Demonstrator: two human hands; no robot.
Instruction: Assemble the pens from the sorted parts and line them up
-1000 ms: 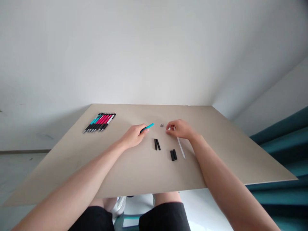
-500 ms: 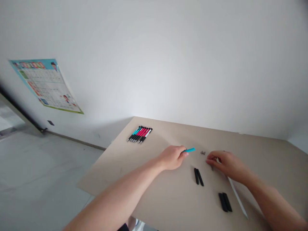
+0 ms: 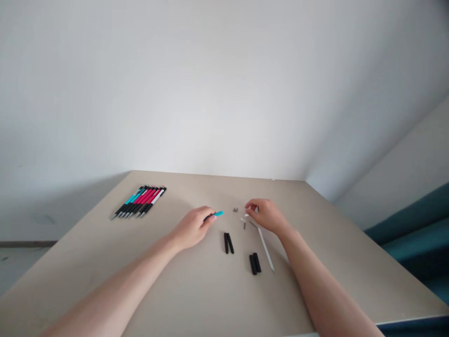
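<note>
My left hand (image 3: pixel 196 225) is closed on a turquoise pen barrel (image 3: pixel 218 214) that points to the right. My right hand (image 3: pixel 267 214) is over small parts, its fingers pinched together; what they hold, if anything, is too small to name. Small grey pieces (image 3: pixel 235 210) lie between the hands, and a thin metal piece (image 3: pixel 244 225) is just below the right fingers. Two slim black tubes (image 3: pixel 228 243) lie below, in front of the hands. Two thicker black grips (image 3: pixel 255 263) rest nearer, beside a long white stick (image 3: pixel 266 249).
A row of several assembled pens (image 3: pixel 139 201), turquoise, red and white with black grips, lies at the table's (image 3: pixel 196 299) back left. Behind stands a white wall (image 3: pixel 217 93). A dark teal curtain (image 3: pixel 414 229) hangs at the right.
The view has turned to the right, so the poster is gone and the curtain shows. My right hand has lifted off some of the small parts, which now show. My left hand still holds the barrel.
</note>
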